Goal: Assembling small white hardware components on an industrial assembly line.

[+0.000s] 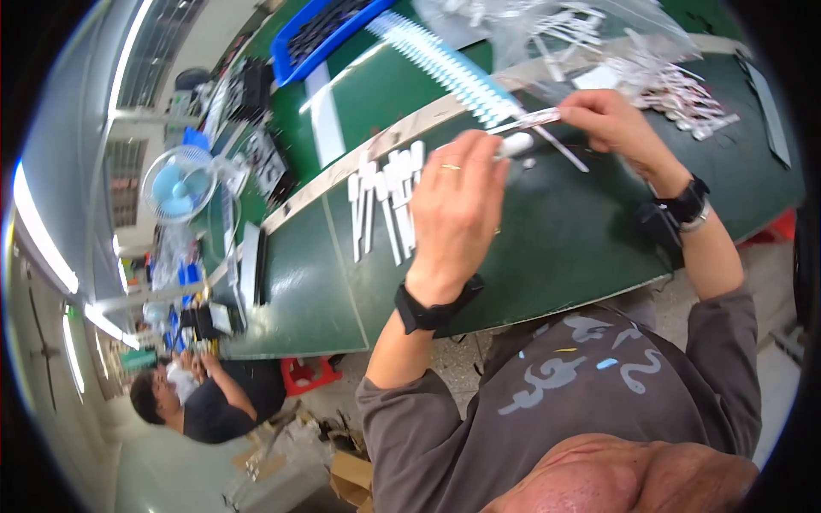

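My left hand (pixel 457 197) is closed round a white, round-ended plastic piece (pixel 515 144), its tip showing past the fingers. In a pinch, my right hand (pixel 611 124) holds a small, narrow white part (pixel 540 117) just above that tip. A thin white stick (pixel 564 152) slants under the right fingers, and a tiny white bit (pixel 529 163) lies on the table beneath. Left of my left hand, several white stick-like pieces with wider heads (pixel 385 192) lie side by side. Behind both hands runs a light-blue strip (pixel 453 73) carrying rows of white parts.
Small white parts with reddish wires (pixel 684 98) are heaped at the right, near a clear plastic bag (pixel 590 38). A blue tray (pixel 295 60) of dark pieces stands at the back left. Beyond the green table (pixel 308 299), a person (pixel 214 402) works near a fan (pixel 178 184).
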Available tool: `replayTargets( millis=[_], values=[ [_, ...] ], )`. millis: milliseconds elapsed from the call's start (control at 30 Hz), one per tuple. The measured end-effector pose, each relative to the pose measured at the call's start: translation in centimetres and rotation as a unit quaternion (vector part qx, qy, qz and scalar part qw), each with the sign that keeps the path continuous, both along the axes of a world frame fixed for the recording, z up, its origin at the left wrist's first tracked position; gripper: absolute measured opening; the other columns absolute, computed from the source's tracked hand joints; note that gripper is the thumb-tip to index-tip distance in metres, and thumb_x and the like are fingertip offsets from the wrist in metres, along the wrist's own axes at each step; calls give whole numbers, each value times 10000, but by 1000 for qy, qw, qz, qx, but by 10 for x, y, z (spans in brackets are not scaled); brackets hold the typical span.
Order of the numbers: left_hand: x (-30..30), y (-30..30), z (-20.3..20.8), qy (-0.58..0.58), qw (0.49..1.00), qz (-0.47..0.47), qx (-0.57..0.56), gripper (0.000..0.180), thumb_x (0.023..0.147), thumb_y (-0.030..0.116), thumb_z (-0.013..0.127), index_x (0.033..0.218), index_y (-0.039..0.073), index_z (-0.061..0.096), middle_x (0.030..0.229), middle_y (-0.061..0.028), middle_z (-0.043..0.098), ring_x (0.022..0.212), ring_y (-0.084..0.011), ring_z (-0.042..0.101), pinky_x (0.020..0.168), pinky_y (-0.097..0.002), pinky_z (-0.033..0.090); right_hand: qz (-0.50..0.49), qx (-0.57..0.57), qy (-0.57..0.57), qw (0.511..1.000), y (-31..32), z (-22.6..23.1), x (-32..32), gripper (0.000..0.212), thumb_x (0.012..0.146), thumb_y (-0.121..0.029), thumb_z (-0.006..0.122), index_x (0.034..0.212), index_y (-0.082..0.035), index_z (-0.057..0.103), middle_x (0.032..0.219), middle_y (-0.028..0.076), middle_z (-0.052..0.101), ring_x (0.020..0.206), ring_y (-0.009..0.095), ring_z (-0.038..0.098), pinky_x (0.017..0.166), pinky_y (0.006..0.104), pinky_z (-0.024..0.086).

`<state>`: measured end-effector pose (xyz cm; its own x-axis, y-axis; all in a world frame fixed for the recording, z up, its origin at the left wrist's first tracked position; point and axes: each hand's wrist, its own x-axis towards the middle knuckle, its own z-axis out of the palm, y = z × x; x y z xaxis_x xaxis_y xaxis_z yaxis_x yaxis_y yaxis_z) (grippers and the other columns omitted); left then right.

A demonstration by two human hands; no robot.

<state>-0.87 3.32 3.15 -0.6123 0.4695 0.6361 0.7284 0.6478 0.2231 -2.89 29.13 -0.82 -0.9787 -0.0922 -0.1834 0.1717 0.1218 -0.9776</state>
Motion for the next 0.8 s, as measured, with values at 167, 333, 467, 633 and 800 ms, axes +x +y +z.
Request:
replayTargets(
  millis=[167,333,467,633,800],
  values=[
    [-14,13,-16,-13,1000,-24,5,261,803,29,735,1051,31,655,1116,-114,673,1021,-310,638,867,-397,528,41,-68,-12,997,-12,-8,-1,228,941,-273,655,924,-50,701,660,-88,503,526,6,388,461,188,283],
    [-18,22,-35,-37,998,-50,9,258,817,36,737,1064,35,662,1095,-105,690,1031,-295,648,902,-406,528,67,-68,-12,995,-14,-10,3,210,930,-256,659,890,-53,698,651,-88,496,526,7,390,461,196,283],
    [-18,22,-41,-72,996,-33,33,241,832,42,738,1064,38,670,1044,-99,706,971,-287,672,896,-411,537,70,-54,1,996,-16,-6,5,202,921,-253,663,878,-58,696,646,-91,491,529,7,392,463,202,284],
    [-19,23,-47,-87,995,-29,40,228,836,47,746,1054,38,680,962,-90,722,873,-279,694,799,-383,553,72,-56,-11,996,-16,-7,5,194,907,-254,670,865,-67,695,644,-94,492,535,9,395,470,205,287],
    [-16,22,-49,-117,992,-18,34,243,829,48,756,1061,39,684,946,-92,726,830,-261,698,697,-346,545,71,-28,-2,997,-17,-6,7,198,898,-254,672,850,-64,695,654,-92,512,560,9,407,488,210,297]
  ],
)
